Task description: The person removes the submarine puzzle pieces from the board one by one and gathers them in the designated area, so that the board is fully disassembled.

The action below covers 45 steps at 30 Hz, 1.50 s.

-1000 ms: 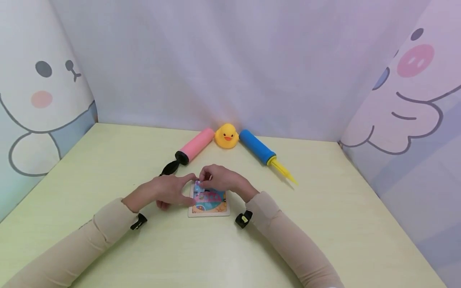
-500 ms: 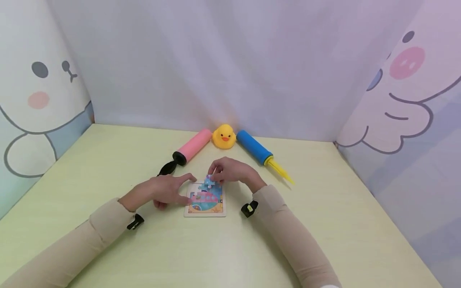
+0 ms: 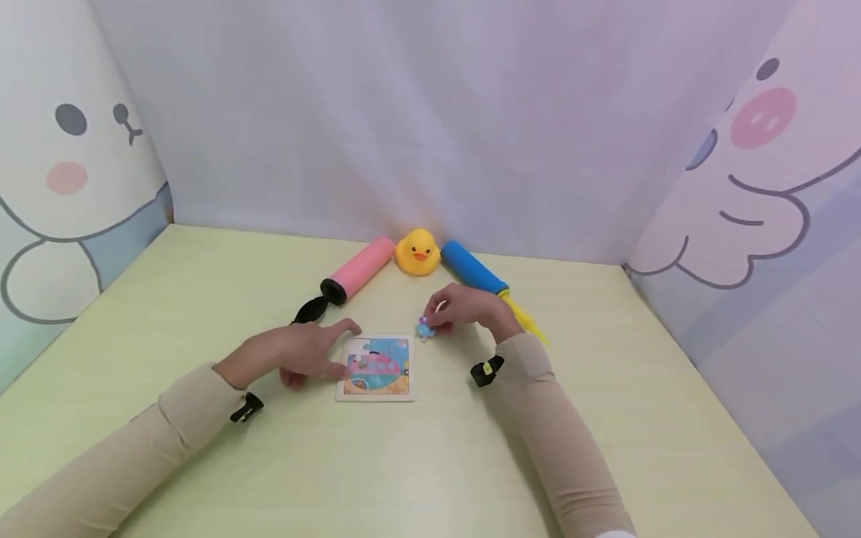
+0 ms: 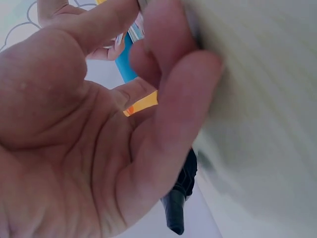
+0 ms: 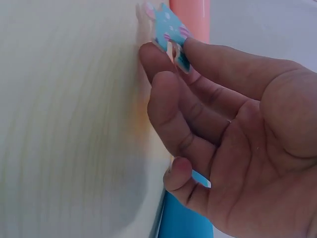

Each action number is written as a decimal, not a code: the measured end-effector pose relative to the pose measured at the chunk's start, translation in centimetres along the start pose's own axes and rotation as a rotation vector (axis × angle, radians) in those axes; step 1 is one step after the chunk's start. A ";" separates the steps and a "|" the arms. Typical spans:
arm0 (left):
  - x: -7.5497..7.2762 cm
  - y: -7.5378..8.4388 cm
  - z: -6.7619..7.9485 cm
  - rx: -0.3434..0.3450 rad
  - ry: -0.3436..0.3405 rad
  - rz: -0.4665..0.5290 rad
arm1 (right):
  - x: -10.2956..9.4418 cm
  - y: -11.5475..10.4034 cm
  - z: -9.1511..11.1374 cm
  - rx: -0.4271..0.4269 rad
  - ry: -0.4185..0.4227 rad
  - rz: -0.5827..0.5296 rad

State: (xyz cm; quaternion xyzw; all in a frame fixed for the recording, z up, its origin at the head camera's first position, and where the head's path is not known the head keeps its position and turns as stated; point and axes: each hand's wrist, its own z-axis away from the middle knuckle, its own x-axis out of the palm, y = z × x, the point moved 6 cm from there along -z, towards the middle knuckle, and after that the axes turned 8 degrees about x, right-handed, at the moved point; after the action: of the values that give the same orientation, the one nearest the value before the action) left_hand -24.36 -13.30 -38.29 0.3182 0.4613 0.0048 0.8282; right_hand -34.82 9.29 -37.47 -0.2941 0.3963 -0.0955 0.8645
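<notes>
The right hand [image 3: 466, 305] I steer from afar pinches a blue puzzle piece [image 3: 424, 329], just right of the board [image 3: 374, 398]. The left hand [image 3: 308, 352] touches the board, thumb and finger wide. I think the step is to shift this piece; next calls for a steady pinch

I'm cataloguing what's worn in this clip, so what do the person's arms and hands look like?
The left sleeve and right sleeve are long and beige, with broad cuffs. The left hand and right hand are ungloved. At the cuffs sit a black left device and a black right device with a yellow-green mark.
</notes>
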 end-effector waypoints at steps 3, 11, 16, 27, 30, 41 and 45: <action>0.0 0.0 0.2 -0.003 -0.013 0.012 | -0.1 0.2 0.1 0.012 -0.004 0.010; 0.0 0.2 0.3 0.021 -0.009 0.009 | -0.1 0.7 -0.1 0.032 0.008 0.091; 0.0 0.0 0.2 0.027 -0.014 0.016 | -0.4 0.8 -0.1 0.037 0.045 0.122; -0.2 0.0 0.2 0.029 -0.021 0.021 | -0.4 0.5 -0.7 0.035 0.068 0.162; -0.2 0.0 0.2 0.025 -0.023 0.024 | -0.4 0.5 -0.7 0.041 0.066 0.170; -0.2 0.1 0.2 0.023 -0.025 0.019 | 0.1 -0.8 -0.3 -0.030 0.055 0.159; -0.3 0.1 0.2 0.012 -0.029 0.010 | 0.9 -1.9 -0.2 -0.062 0.041 0.177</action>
State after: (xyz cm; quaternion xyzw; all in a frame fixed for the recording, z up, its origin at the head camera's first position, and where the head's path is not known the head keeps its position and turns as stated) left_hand -24.37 -13.36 -37.93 0.3256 0.4475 0.0013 0.8329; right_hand -34.21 7.30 -37.00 -0.2824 0.4410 -0.0123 0.8518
